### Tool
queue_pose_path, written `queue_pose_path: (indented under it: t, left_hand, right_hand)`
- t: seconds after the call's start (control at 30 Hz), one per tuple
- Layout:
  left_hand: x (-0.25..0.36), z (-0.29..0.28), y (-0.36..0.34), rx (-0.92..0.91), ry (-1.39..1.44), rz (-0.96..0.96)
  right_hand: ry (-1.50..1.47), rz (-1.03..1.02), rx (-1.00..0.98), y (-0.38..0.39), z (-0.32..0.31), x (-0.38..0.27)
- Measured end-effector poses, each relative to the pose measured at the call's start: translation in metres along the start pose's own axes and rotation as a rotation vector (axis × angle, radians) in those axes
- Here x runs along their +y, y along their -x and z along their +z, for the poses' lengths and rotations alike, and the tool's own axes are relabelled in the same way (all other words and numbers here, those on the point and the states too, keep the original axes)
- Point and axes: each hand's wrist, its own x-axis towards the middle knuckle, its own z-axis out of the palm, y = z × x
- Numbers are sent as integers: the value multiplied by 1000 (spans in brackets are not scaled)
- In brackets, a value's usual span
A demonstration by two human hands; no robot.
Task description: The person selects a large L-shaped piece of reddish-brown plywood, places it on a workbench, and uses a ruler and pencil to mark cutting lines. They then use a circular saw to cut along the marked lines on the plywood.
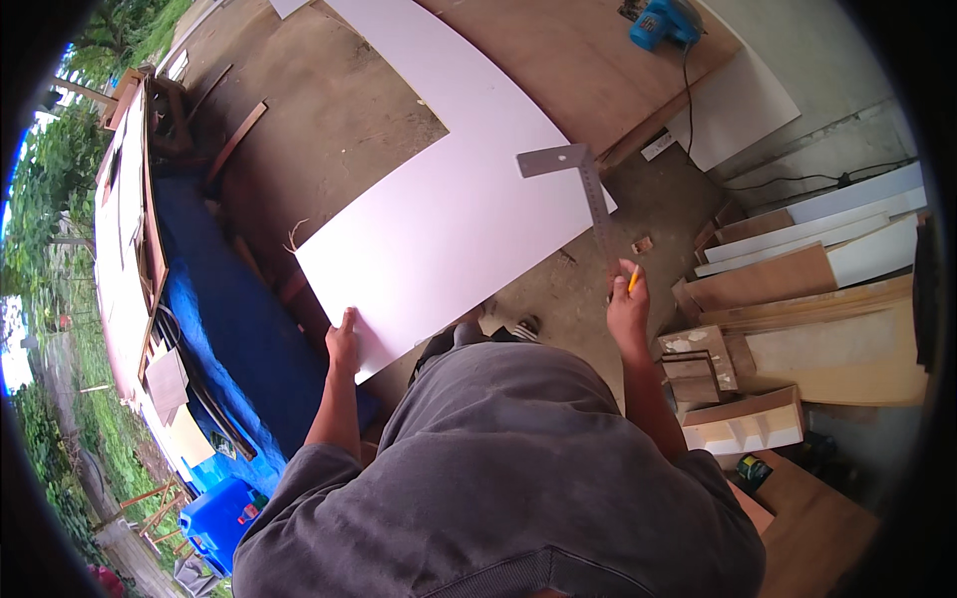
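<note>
My left hand grips the near left edge of a large white L-shaped board, thumb on top and fingers mostly hidden. Its far strip reaches up toward the top of the view. In my right hand, beside the board's right end, are a yellow pencil and the long arm of a metal carpenter's square. The square's short arm lies across or just over the board's right side; I cannot tell whether it touches. My sandaled foot shows on the floor below.
A blue power tool with a dangling cord sits on a brown panel. Boards and offcuts lean and lie along the right wall. At left are a blue tarp, stacked sheets and a blue jerrycan. Concrete floor shows beyond.
</note>
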Motion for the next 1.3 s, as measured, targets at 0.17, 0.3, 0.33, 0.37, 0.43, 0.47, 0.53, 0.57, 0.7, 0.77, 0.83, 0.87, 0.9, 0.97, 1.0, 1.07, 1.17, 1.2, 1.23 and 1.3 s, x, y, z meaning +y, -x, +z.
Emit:
queue_pose_path:
  t: [0.17, 0.3, 0.33, 0.37, 0.43, 0.47, 0.53, 0.57, 0.7, 0.77, 0.83, 0.87, 0.9, 0.97, 1.0, 1.07, 1.17, 1.2, 1.23, 1.3]
  left_hand:
    - [-1, 6, -2, -1, 29, -25]
    - [-3, 14, -2, -24, 34, -111]
    - [-2, 15, -2, -16, 34, -127]
    - [1, 15, -1, -29, 36, -132]
    - [6, 11, 1, -44, 54, -152]
    - [10, 10, 2, -61, 67, -163]
    - [16, 3, 5, -57, 89, -200]
    - [18, 2, 7, -47, 99, -221]
    - [23, 1, 13, -20, 77, -237]
    - [27, 3, 15, -13, 94, -198]
    - [32, 4, 19, 24, 71, -223]
    - [36, 5, 20, 53, 61, -240]
    - [40, 7, 23, 105, -12, -272]
    - [45, 19, 31, 43, 21, -289]
    - [47, 26, 34, 13, 47, -286]
    - [49, 52, 42, -37, 43, -212]
    - [51, 100, 53, -117, 50, -166]
    - [53, 119, 57, -114, 30, -149]
    - [55, 131, 60, -128, -10, -121]
    - [60, 156, 65, -164, 23, -98]
  right_hand:
    - [138, -90, -239, -32, 60, -47]
    - [202, -72, -388, -54, 113, -72]
    - [235, -89, -393, -58, 124, -74]
    - [253, -116, -394, -61, 133, -75]
    - [271, -160, -395, -65, 145, -71]
    - [277, -173, -395, -66, 150, -69]
    - [283, -176, -395, -65, 154, -63]
    - [284, -190, -390, -65, 156, -60]
    - [308, -177, -372, -66, 158, -54]
    - [302, -177, -332, -69, 155, -52]
    - [272, -205, -281, -69, 149, -49]
    - [260, -200, -284, -70, 146, -49]
    - [248, -201, -283, -70, 142, -47]
    - [232, -208, -249, -72, 134, -46]
    - [229, -220, -217, -74, 130, -45]
    - [224, -212, -178, -76, 120, -43]
    - [203, -146, -142, -76, 96, -38]
    - [188, -125, -124, -77, 82, -33]
    - [166, -111, -97, -76, 71, -29]
    - [147, -98, -30, -72, 41, -15]
